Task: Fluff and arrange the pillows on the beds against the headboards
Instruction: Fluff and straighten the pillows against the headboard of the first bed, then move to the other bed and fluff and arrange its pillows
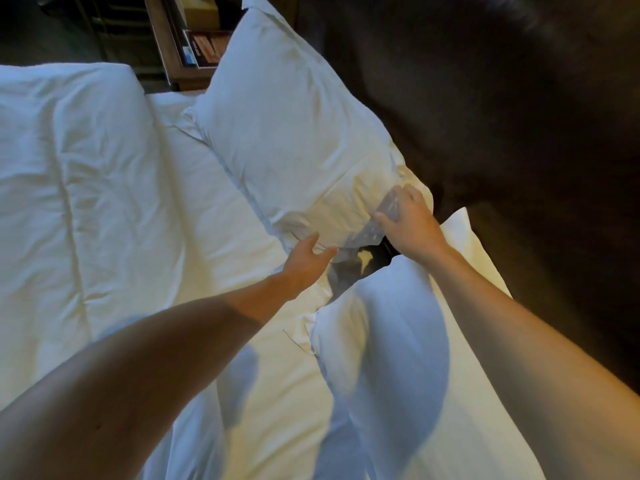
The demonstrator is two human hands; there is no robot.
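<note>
A white pillow (291, 133) leans against the dark headboard (502, 116) at the far side of the bed. A second white pillow (398, 341) lies nearer to me, also along the headboard. My left hand (308, 261) is open, fingers spread, just touching the far pillow's near lower corner. My right hand (408, 220) rests on the same pillow's near edge beside the headboard, fingers curled over the cloth; whether it grips is unclear. A dark gap shows between the two pillows under my hands.
A white folded duvet (69, 168) covers the left of the bed, with the bare sheet (221, 220) between it and the pillows. A wooden nightstand (173, 39) with books stands beyond the bed's far end.
</note>
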